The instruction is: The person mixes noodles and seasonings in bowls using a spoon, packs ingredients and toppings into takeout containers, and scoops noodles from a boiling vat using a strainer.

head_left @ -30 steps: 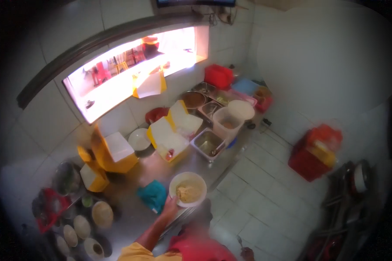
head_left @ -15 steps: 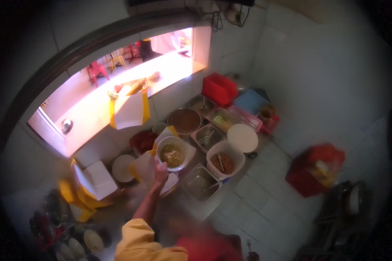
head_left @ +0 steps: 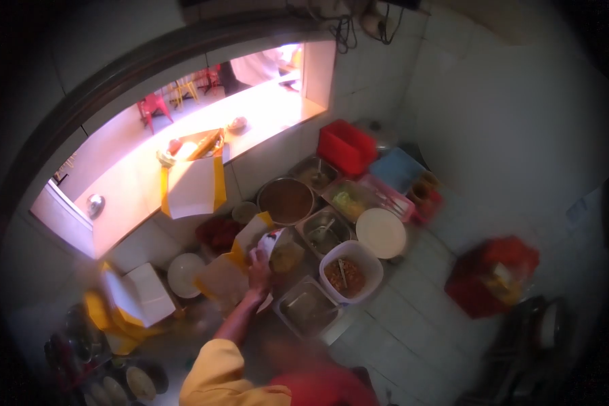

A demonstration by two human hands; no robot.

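Bowl [head_left: 276, 243] tilted, contents [head_left: 289, 260] blurred; left fingers [head_left: 258, 258] closed on edge, tips unclear; right hand unseen, state untellable.

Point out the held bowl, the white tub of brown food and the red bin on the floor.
Bowl [head_left: 271, 241]: head view, on its outer wall.
White tub [head_left: 373, 266]: head view, on its inner wall.
Red bin [head_left: 468, 289]: head view, on its side wall.

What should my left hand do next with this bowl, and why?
I'd probably tip the bowl slightly further with your left hand, keeping it over the open yellow-and-white box. The bowl is tilted with its outer side showing, close to the box's raised panels, though blur hides how much food has left it.
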